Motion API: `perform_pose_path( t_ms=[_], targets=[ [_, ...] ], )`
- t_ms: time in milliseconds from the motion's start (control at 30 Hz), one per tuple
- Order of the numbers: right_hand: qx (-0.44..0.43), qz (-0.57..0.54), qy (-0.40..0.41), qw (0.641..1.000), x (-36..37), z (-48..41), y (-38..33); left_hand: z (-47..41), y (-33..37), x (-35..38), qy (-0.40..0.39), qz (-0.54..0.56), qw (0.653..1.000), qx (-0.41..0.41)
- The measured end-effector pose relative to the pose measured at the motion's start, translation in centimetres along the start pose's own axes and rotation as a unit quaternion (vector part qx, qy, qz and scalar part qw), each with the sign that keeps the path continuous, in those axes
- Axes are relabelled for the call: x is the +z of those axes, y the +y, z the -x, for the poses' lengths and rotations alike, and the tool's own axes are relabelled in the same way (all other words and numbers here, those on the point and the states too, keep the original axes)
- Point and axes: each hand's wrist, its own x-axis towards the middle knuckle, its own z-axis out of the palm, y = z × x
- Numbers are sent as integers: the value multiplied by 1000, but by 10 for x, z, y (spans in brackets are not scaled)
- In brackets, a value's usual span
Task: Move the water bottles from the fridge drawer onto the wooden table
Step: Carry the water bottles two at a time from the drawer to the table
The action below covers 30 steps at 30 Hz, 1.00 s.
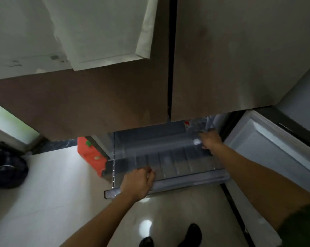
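Dark bag point(6, 168) on the floor far left; orange container point(90, 155) just beside the fridge drawer point(168, 157). Left hand point(140, 182) curls over the drawer's front rim. Right hand point(210, 139) reaches the water bottles point(195, 128) in its back right corner, under overhanging fridge doors point(239, 68); blur hides its grip.

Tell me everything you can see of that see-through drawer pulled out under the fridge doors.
The grey, translucent plastic fridge drawer stands pulled out below the brown fridge doors. Its floor is ribbed, its front rim pale. The left grip, a bare hand, curls over the front rim. The right grip reaches into the back right corner at a blurred white-capped clear bottle; any hold is unclear.
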Motion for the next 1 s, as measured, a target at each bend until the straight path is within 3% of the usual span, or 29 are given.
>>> perform_pose_path(
  t_ms=[100, 267, 367, 500, 600, 800, 1000],
  targets=[
    [4, 7, -9, 1000, 20, -29, -7, -3, -1, 4, 16, -3, 999, -37],
    [-31, 66, 47, 996, 28, -16, -11, -2, 0, 7, 29, 2, 998, -51],
    [-60, 48, 58, 995, 22, -3, -11, -2, 2, 6, 17, -6, 998, -57],
    [-54, -102, 40, 993, 4, 22, 0, -9, 0, 1, -54, 12, 997, -63],
    [-57, -120, 51, 990, -18, 45, 7, -24, -3, -6, -125, 45, 989, -62],
    [-153, 1, 120, 981, -77, 89, 10, -75, 16, -15, -193, 30, 981, -3],
    [-221, 169, 81, 957, -96, 120, 27, -138, 63, 12, -182, 220, 955, -82]
  ],
)
